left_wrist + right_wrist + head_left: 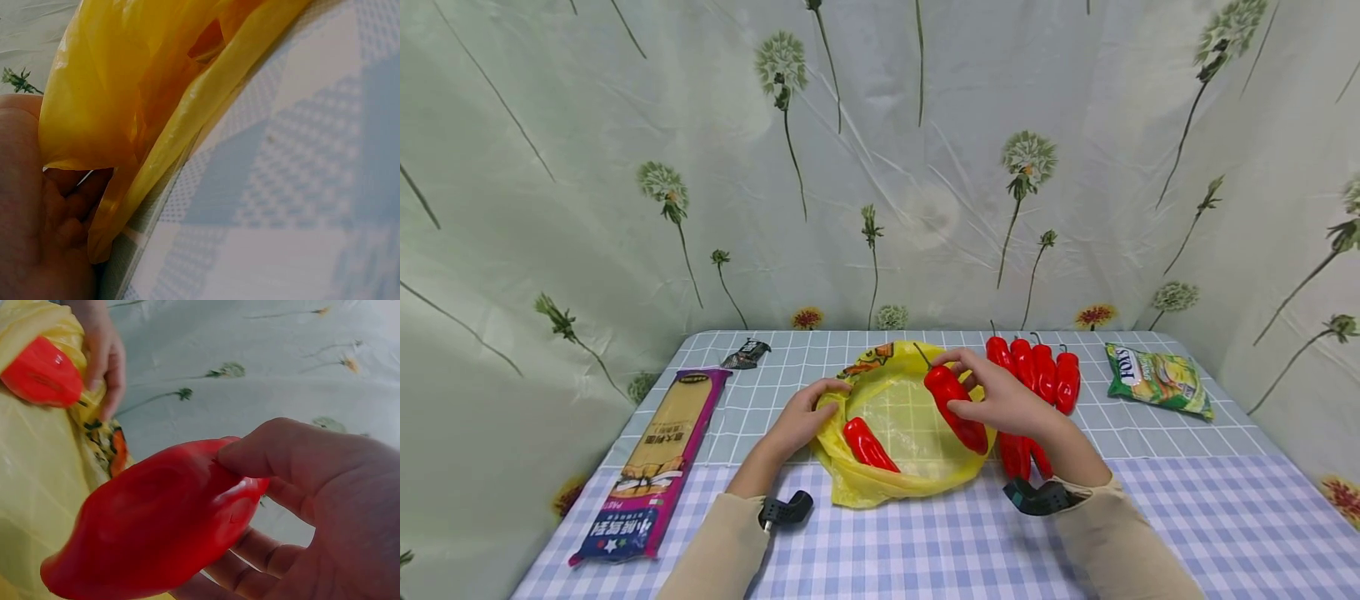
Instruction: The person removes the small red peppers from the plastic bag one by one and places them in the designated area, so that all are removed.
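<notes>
My right hand [1000, 398] holds a red pepper [955, 408] between thumb and fingers, above the right side of an open yellow plastic bag [917, 487]. The pepper's thin stem points up and away; in the right wrist view the pepper [156, 519] fills the middle. My left hand [802, 417] grips the bag's left rim. In the left wrist view the yellow film [119, 81] passes between thumb and curled fingers, partly hidden. Another red pepper [868, 446] lies inside the bag at its left, near the left hand.
Several red peppers [1066, 383] lie in a row right of the bag, some partly hidden by my right arm. A green FOX'S candy packet [1159, 381] lies far right. At left are a long pasta packet [651, 458] and a small black wrapper [747, 354].
</notes>
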